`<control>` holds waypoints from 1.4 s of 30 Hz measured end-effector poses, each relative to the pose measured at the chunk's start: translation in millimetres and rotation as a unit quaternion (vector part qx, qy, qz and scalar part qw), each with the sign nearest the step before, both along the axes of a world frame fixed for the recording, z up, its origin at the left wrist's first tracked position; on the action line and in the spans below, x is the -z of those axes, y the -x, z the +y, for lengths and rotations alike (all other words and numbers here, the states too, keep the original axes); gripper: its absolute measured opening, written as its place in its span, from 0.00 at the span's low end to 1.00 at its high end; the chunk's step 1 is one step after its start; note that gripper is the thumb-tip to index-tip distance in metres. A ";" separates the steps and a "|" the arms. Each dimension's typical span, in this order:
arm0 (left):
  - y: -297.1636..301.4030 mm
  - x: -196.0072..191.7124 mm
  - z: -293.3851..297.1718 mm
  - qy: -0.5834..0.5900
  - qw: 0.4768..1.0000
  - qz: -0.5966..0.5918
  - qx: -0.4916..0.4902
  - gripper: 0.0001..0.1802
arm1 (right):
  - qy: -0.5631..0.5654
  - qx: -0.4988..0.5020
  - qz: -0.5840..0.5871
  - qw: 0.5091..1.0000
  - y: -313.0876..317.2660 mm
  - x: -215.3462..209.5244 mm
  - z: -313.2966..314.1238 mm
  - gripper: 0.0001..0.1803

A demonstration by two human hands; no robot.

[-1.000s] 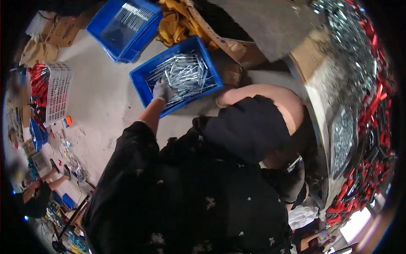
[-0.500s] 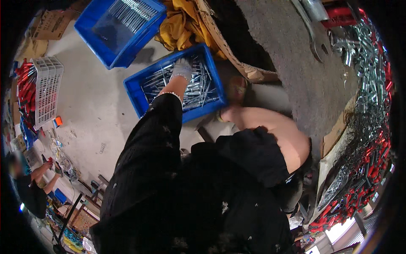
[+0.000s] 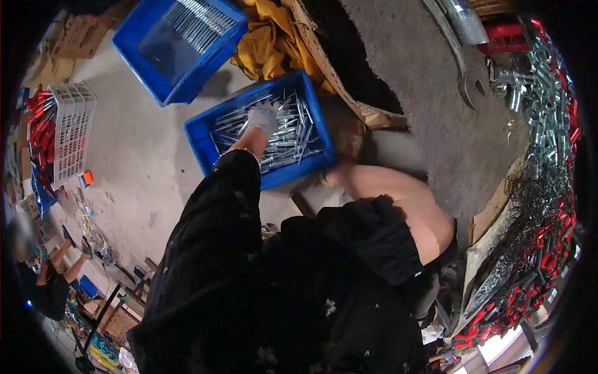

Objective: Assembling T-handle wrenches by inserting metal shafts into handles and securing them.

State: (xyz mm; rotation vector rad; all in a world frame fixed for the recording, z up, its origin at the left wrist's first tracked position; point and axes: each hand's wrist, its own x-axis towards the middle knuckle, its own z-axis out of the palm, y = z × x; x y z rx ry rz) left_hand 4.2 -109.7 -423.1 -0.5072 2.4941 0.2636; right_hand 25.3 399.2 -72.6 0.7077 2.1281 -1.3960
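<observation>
My left hand (image 3: 263, 116), in a pale glove with a beaded bracelet behind it, reaches over a blue bin (image 3: 205, 163). Its fingers look apart and touch the loose heap of thin silvery metal rods (image 3: 288, 134); nothing shows clearly gripped in them. Rods lie in all directions across the bin. On the right a bare bent limb (image 3: 398, 193) comes out of black cloth and runs to the bin's near right corner. Its far end is blurred, and I cannot tell whether that is my right hand; no right fingers can be made out.
A second blue bin (image 3: 138, 68) at far left holds neat rows of rods. Yellow cloth (image 3: 265, 40) lies beside it. On the right, a grey worktop (image 3: 430, 93) bears a wrench (image 3: 467, 78) and heaped metal parts (image 3: 536, 131). A white basket (image 3: 73, 134) and another person (image 3: 43, 280) are at left.
My left hand has drawn back a little toward me across the rods, and more of the glove shows. The view has shifted slightly. At left, the other person's arms have moved.
</observation>
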 end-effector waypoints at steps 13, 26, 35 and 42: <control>6.3 18.3 -0.8 -0.036 0.999 -0.006 -0.021 0.20 | -0.290 -0.368 0.094 0.879 -2.1 -11.7 -8.7 0.24; 20.2 0.2 -26.2 -0.174 0.982 -0.074 -0.020 0.31 | -0.172 -0.267 0.184 0.930 -8.0 6.6 5.1 0.31; -65.5 -67.3 -56.1 -0.378 0.924 0.059 0.016 0.29 | -0.237 -0.316 0.310 0.865 -20.6 -3.9 -8.5 0.15; -85.6 -247.2 5.4 -0.584 0.697 0.160 -0.384 0.19 | 0.159 0.045 0.139 0.976 -24.6 -40.4 -33.2 0.19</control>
